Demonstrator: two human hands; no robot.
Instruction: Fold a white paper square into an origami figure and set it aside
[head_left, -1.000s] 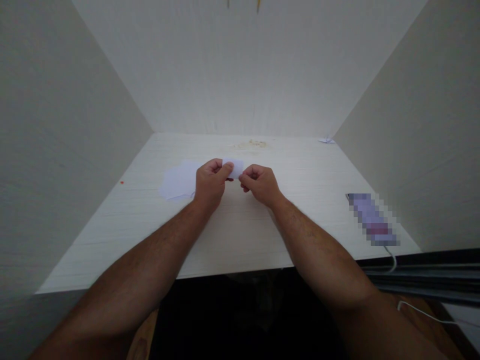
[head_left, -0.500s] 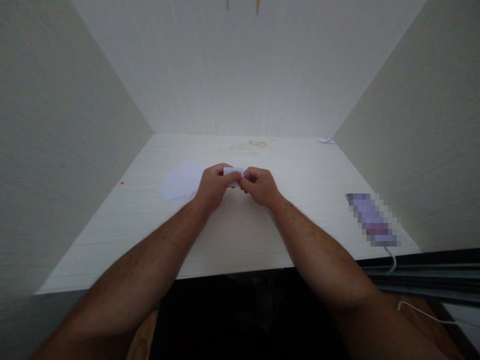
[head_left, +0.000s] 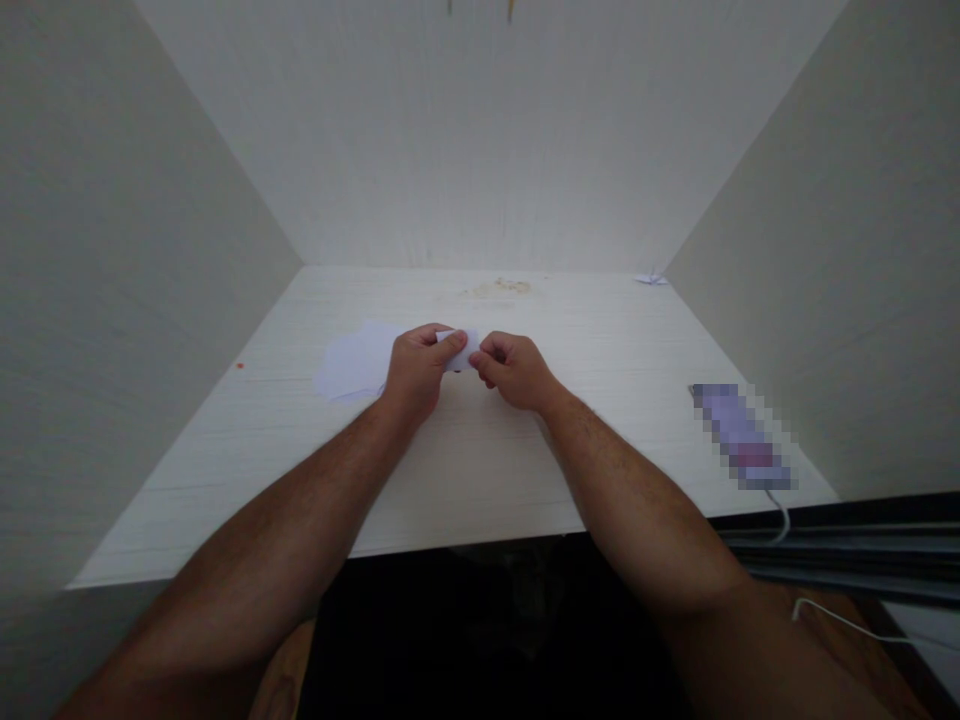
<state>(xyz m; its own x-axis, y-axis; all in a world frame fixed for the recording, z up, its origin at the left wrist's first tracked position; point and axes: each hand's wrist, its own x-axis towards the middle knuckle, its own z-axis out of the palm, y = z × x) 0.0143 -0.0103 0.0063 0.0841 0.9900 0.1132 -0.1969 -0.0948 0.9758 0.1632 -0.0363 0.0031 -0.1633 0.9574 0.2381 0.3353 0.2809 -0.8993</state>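
A small white paper (head_left: 463,357) is held up between the two hands, above the middle of the table, its face turned toward the wearer and its straight upper edge in view. The left hand (head_left: 418,368) pinches it from the left, the thumb pressed flat across the front and the other fingers mostly hidden behind. The right hand (head_left: 520,372) is at the paper's right edge, thumb and curled forefinger pinching it near the lower corner, the remaining fingers folded in toward the palm. Just beside the left hand, and partly covered by it, a loose stack of white sheets (head_left: 351,362) lies on the pale, faintly streaked table (head_left: 480,470), its edges not quite lined up. Beyond the hands, near the back wall (head_left: 480,140), a brownish stain (head_left: 511,287) marks the tabletop. A small red speck (head_left: 240,366) sits near the left edge, and a crumpled-looking white scrap (head_left: 651,280) lies in the far right corner. Well apart from the hands, on the right side, is a flat oblong device (head_left: 741,437), blurred into blocks, with a white cable (head_left: 785,522) running from its near end over the table's edge. Side panels (head_left: 832,260) rise on both sides, and the space below the front edge is dark.
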